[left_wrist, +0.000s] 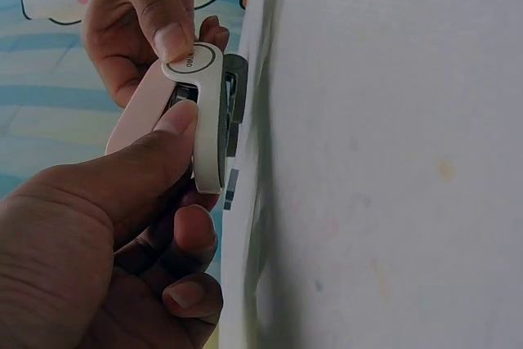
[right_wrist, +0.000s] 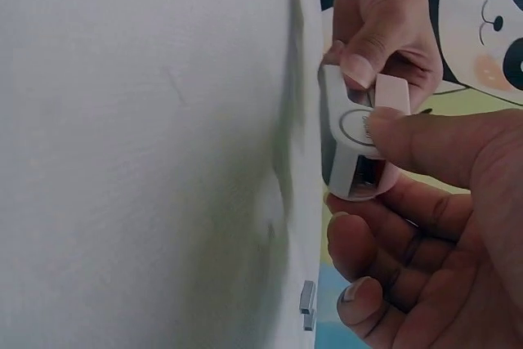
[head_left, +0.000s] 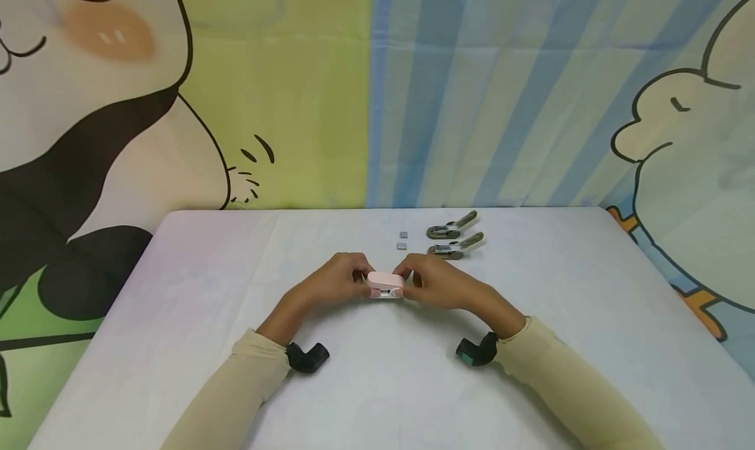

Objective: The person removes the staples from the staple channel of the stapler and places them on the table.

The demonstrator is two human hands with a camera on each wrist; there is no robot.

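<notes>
A small pink and white stapler (head_left: 386, 281) is held between both hands near the middle of the table. My left hand (head_left: 336, 281) grips one end; in the left wrist view its thumb (left_wrist: 155, 149) lies at the gap between the pink part and the white part. The other end is pinched by my right hand (head_left: 439, 281). In the right wrist view, that thumb presses the round, lettered end of the white part (right_wrist: 351, 128), with fingers behind the pink side. Dark metal shows inside the stapler; the rest of its inside is hidden.
Two olive-green staplers (head_left: 453, 232) (head_left: 457, 247) lie with raised arms behind my right hand. Two small grey staple blocks (head_left: 404, 234) (head_left: 402, 246) lie to their left. A white cloth covers the table (head_left: 377, 384), and a cartoon-printed curtain (head_left: 307, 96) hangs behind it.
</notes>
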